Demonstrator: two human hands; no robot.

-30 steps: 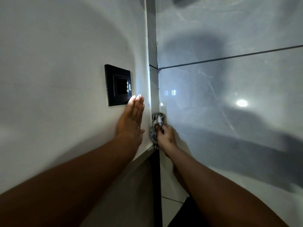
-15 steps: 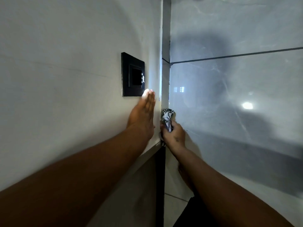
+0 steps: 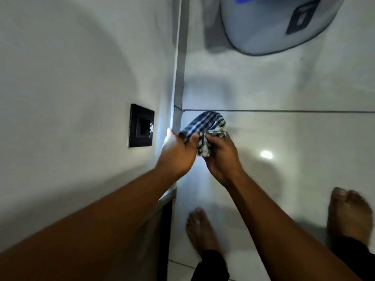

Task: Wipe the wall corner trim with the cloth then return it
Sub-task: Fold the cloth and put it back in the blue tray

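Head camera view: checked cloth (image 3: 205, 128) bunched between both hands, just right of the vertical corner trim (image 3: 179, 74), apparently off its face. Trim running straight up, long axis top to bottom. Left hand (image 3: 178, 149) nearer the trim, fingers pinching the cloth's dark striped edge. Right hand (image 3: 221, 155) closed round the crumpled end. Black switch plate (image 3: 141, 128) left of both.

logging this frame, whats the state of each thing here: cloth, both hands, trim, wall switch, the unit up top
cloth: bunched, held off the wall by both hands
left hand: pinching the cloth's left end
right hand: closed on the cloth's lower part
corner trim: bare, untouched by the cloth
wall switch: mounted flush, untouched
wall unit: mounted high, partly cropped
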